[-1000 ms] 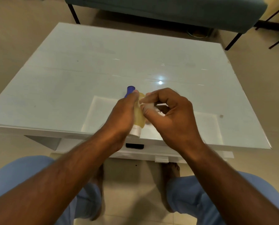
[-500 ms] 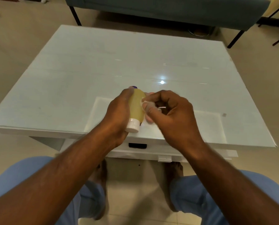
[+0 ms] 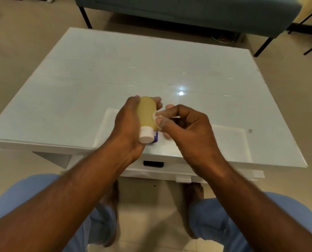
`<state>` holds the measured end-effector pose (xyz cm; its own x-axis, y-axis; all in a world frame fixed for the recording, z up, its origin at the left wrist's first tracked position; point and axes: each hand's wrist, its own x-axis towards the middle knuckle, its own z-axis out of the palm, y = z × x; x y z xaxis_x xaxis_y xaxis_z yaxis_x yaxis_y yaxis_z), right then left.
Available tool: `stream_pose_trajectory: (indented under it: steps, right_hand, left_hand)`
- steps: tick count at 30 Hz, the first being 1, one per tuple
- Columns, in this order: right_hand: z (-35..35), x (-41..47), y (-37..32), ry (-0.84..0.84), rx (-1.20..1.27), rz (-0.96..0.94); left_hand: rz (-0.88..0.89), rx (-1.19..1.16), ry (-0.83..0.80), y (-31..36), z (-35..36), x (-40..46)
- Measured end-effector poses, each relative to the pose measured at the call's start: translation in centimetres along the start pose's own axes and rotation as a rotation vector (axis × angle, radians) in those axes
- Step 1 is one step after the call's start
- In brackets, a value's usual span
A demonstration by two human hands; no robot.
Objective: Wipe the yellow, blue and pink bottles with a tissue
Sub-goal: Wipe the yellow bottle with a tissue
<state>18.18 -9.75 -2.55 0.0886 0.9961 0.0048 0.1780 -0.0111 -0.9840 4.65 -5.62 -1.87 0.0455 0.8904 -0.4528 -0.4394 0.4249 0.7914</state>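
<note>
My left hand point(image 3: 128, 124) grips a small yellow bottle point(image 3: 146, 113) with a white cap point(image 3: 146, 136), cap end pointing toward me, above the near part of the white table. My right hand point(image 3: 184, 128) pinches a small white tissue point(image 3: 156, 117) against the bottle's right side. A sliver of the blue bottle point(image 3: 155, 139) shows on the table just under the cap, mostly hidden by my left hand. A pale pink shape point(image 3: 167, 135) peeks out under my right fingers; I cannot tell if it is the pink bottle.
The glass-topped white table point(image 3: 79, 88) has a drawer with a dark handle point(image 3: 153, 163) at its near edge. A teal sofa point(image 3: 187, 10) on black legs stands behind the table. My knees in blue trousers are below.
The yellow bottle has been turned in my left hand so its white cap now points more toward me. The blue bottle now shows below the cap instead of above my left hand.
</note>
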Motion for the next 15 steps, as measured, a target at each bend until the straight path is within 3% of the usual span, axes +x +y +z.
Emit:
stream_pose_trajectory:
  steps: [3, 7, 15]
  right_hand:
    - [1.0, -1.0, 0.5, -0.081, -0.040, -0.003]
    - [1.7, -0.7, 0.2, 0.029, -0.018, 0.012]
    - [-0.1, 0.5, -0.2, 0.156, 0.000, -0.048]
  left_hand:
    - [-0.007, -0.203, 0.126, 0.6, -0.6, 0.6]
    - [0.063, -0.222, 0.208, 0.4, -0.2, 1.0]
    - [0.089, -0.217, 0.009, -0.7, 0.8, 1.0]
